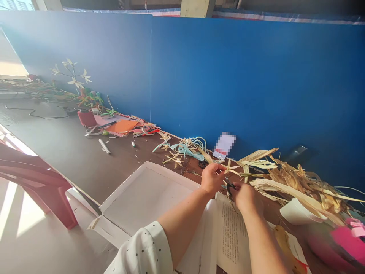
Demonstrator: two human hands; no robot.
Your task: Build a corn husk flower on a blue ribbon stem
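"What do your hands have hold of?"

"My left hand (211,179) is nearly closed, fingertips pinched on a pale star-shaped husk flower (231,168). My right hand (247,197) is curled around dark handles that look like scissors (230,185). How far the blades are parted, I can't tell."

"And where is the flower?"

"Over the table (122,154), beyond the far end of a printed sheet (232,236). The white box (159,194) is to the left and near, the heap of dry husks (302,182) to the right. More pale flowers (173,159) lie farther left."

"Which step would you call this?"

"Trimming, I'd judge: the scissors are just beside the flower, on its near side. Whether they touch it, I can't make out."

"What does the next move call for?"

"A steady left pinch that doesn't crush the petals, and my fingers well out of the way of the blades. The husk looks thin, so a rough tug might split it."
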